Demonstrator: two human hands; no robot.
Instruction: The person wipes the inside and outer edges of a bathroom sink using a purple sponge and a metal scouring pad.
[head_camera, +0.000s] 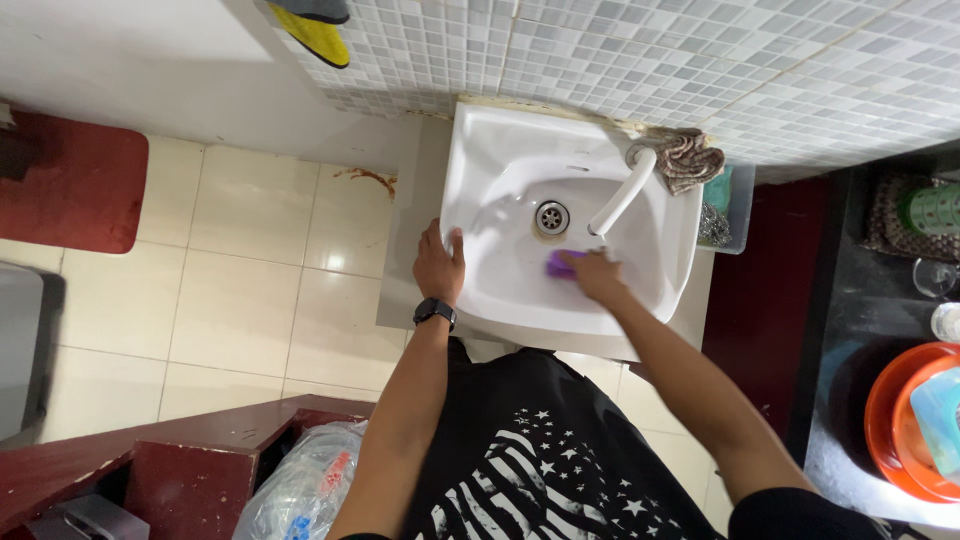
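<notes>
Pressing purple sponge (562, 263) – under rt grip (597, 275)

The right hand (598, 275) covers most of the purple scrubber (560, 264). The orange basin (905, 420) runs off the right edge. The yellow item (318, 35) is cropped at top.
</notes>
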